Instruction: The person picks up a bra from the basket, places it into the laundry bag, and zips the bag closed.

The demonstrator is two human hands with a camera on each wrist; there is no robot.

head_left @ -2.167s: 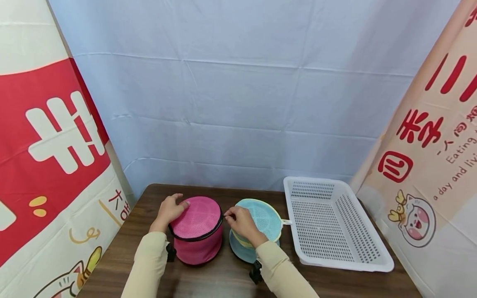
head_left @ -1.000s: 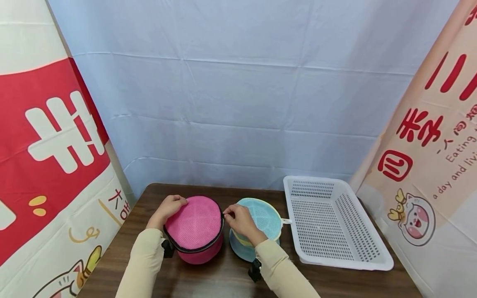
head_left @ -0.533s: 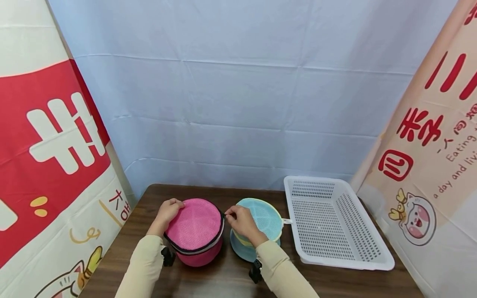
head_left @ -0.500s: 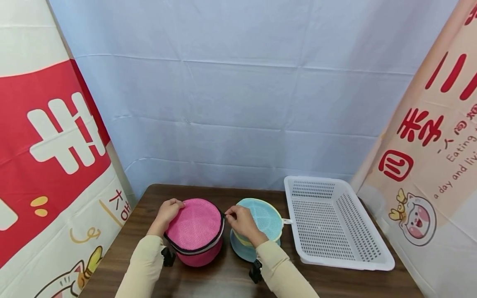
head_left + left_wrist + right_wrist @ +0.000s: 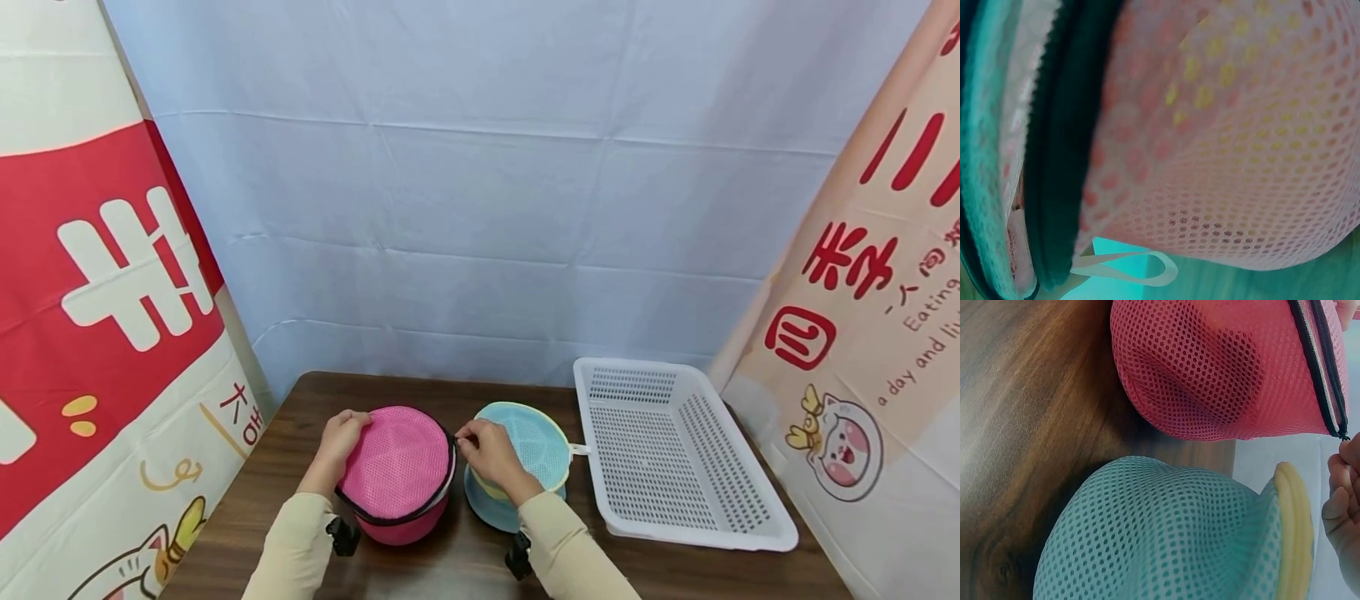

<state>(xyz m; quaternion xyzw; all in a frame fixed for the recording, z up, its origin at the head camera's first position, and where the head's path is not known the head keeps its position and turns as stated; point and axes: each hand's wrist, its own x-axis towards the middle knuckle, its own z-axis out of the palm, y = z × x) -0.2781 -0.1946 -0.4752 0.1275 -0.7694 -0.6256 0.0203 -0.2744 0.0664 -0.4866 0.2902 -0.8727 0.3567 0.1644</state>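
A round pink mesh laundry bag (image 5: pixel 397 467) with a black zipper round its lid stands on the table. My left hand (image 5: pixel 339 442) grips the left edge of its lid; the fingers' far side is hidden. At the bag's right side, my right hand (image 5: pixel 491 454) pinches the small black zipper end (image 5: pixel 1343 435), seen in the right wrist view. The zipper (image 5: pixel 1322 369) is parted along the front, showing a pale strip. In the left wrist view the zipper teeth (image 5: pixel 1036 94) stand apart from the other edge. Beside my right hand sits a blue mesh laundry bag (image 5: pixel 536 446) with yellow trim.
A white perforated plastic basket (image 5: pixel 645 467) stands at the right, close to the blue bag's white loop (image 5: pixel 580 449). The dark wooden table (image 5: pixel 442 575) shows in front of the bags. Printed cloths (image 5: pixel 112 333) hang at the sides, a pale blue one (image 5: pixel 480 183) behind.
My left hand has gone from the lid's top to its left edge. The lid has tilted, and a pale gap has appeared under its front rim. My right hand has stayed nearly still.
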